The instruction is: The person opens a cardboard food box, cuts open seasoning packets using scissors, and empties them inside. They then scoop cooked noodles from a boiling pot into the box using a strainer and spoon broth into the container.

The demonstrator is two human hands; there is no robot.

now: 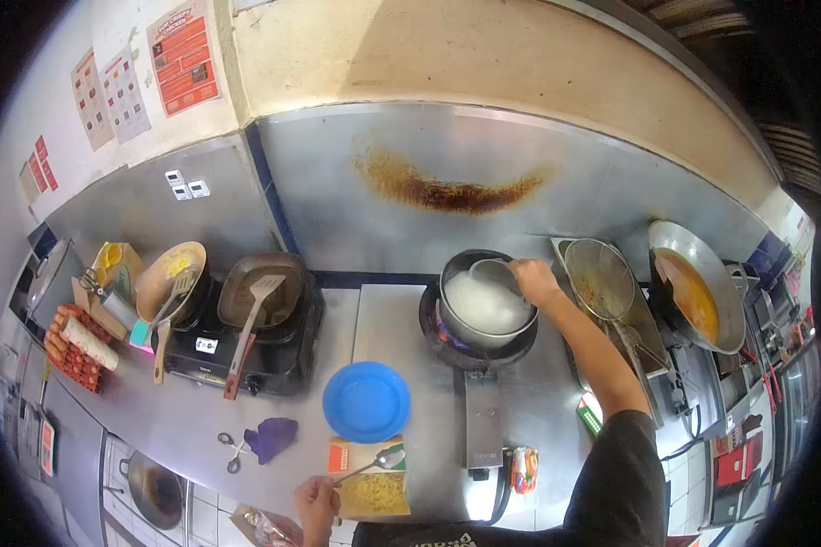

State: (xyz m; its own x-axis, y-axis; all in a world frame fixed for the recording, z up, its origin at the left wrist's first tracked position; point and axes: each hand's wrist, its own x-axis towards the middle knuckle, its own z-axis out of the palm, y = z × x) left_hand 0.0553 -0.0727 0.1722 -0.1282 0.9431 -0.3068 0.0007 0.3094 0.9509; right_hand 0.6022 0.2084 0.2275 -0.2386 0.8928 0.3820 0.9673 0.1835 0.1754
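My left hand (316, 503) is closed around the handle of a metal spoon (389, 457). The spoon's bowl is over an opened packet (374, 494) of small yellow pieces at the counter's front edge. Behind the packet stands a blue plastic bowl (367, 401). My right hand (535, 281) reaches to the far rim of a metal pot (488, 340) and grips a round metal utensil (496, 271), whose exact kind I cannot make out. White, foamy liquid (483, 305) fills much of the pot, which sits on a single burner (483, 419).
At left, a two-burner stove (212, 365) carries two pans with spatulas. Scissors (233, 451) and a purple cloth (271, 439) lie on the counter. A wire strainer (600, 278) and a wok of orange-brown oil (689, 292) stand at right. Eggs (73, 346) fill trays at far left.
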